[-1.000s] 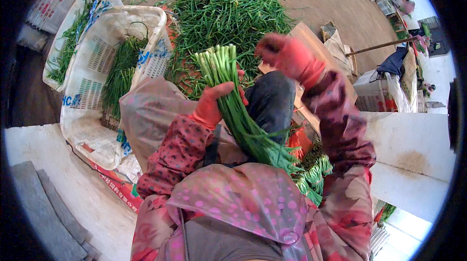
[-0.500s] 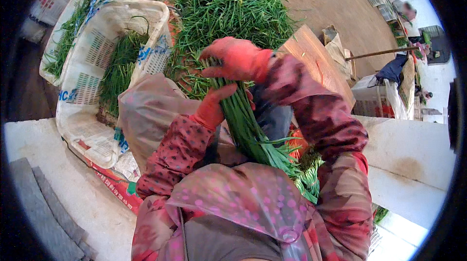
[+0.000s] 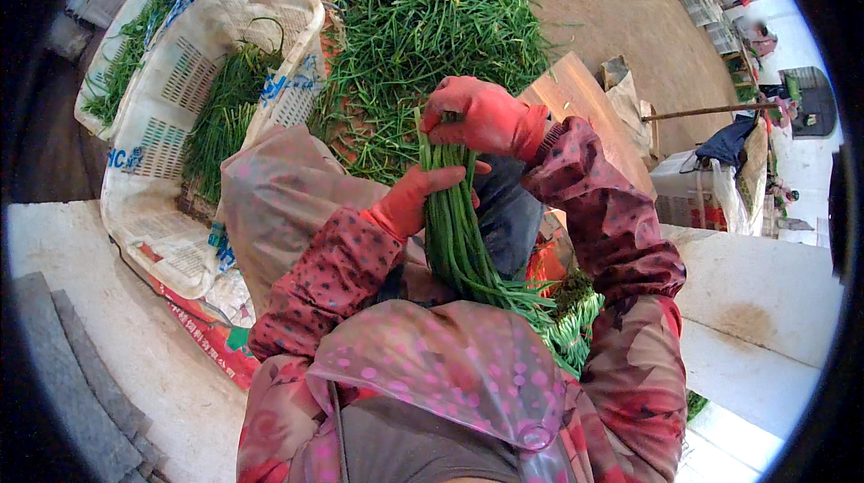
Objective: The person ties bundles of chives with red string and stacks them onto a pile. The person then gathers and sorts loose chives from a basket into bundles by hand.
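Note:
My left hand [image 3: 412,198], in a red glove, is wrapped round the middle of a bunch of chives [image 3: 454,235]. The long green leaves hang down and bend right across my lap. Just above it, my gloved right hand [image 3: 477,118] is closed with thumb and fingertips pinching at the bunch's top end. Single stalks between those fingers are too small to make out. Beyond my hands lies a big loose pile of chives [image 3: 441,24]. A tied-looking bundle with pale green ends [image 3: 576,325] rests by my right elbow.
At the left stands a white plastic basket [image 3: 306,19] with chives in it; another basket [image 3: 94,109] of greens is behind it. A wooden board [image 3: 589,123] leans right of the pile. Light ledges [image 3: 747,294] flank me. A person [image 3: 754,33] is far off at the right.
Both hands have shifted right with the bunch, which now hangs more upright. My right hand has gone from spread over the bunch's top to a pinch at its end.

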Demonstrator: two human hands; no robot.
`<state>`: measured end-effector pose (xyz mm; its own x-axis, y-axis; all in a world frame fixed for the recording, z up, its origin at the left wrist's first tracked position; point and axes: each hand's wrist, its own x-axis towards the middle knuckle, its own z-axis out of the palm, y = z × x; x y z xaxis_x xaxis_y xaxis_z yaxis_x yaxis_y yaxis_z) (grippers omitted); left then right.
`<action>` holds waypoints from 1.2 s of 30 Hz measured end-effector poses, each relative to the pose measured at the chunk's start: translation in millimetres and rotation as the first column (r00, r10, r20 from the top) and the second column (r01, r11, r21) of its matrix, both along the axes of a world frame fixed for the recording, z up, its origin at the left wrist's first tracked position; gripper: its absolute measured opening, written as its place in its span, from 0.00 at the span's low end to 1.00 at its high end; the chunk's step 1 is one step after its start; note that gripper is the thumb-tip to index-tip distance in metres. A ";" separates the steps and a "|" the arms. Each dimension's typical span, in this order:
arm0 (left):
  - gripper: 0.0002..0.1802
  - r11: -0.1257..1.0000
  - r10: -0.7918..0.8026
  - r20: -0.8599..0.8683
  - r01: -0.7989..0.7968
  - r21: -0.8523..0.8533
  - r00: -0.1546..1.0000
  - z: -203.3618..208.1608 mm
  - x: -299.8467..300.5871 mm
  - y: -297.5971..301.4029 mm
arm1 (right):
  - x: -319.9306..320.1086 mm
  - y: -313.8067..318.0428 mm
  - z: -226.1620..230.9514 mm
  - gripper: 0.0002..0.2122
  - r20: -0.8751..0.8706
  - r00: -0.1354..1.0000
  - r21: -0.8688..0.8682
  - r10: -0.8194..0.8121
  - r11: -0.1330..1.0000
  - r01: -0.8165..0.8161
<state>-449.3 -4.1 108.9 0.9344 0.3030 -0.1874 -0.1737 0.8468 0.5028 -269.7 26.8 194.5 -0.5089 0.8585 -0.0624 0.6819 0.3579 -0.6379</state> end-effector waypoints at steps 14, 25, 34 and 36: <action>0.29 0.996 0.030 -0.073 -0.024 0.088 0.997 14.4 4.6 0.0 | -3.6 -5.0 -5.8 0.11 -0.098 0.973 0.097 -0.207 0.971 0.217; 0.29 0.989 0.126 -0.070 -0.131 -0.071 0.990 -13.1 6.9 3.9 | -9.6 -23.3 6.0 0.19 -0.331 0.724 -0.089 -0.606 0.783 0.615; 0.36 0.954 0.280 -0.036 -0.282 -0.104 0.959 -32.6 9.9 0.5 | -28.6 -65.4 -12.8 0.17 0.100 0.875 -0.143 -0.474 0.863 0.484; 0.35 0.964 0.261 -0.040 -0.262 -0.047 0.965 -34.3 7.1 1.4 | -16.7 -63.7 -19.4 0.17 -0.049 0.851 -0.242 -0.523 0.832 0.498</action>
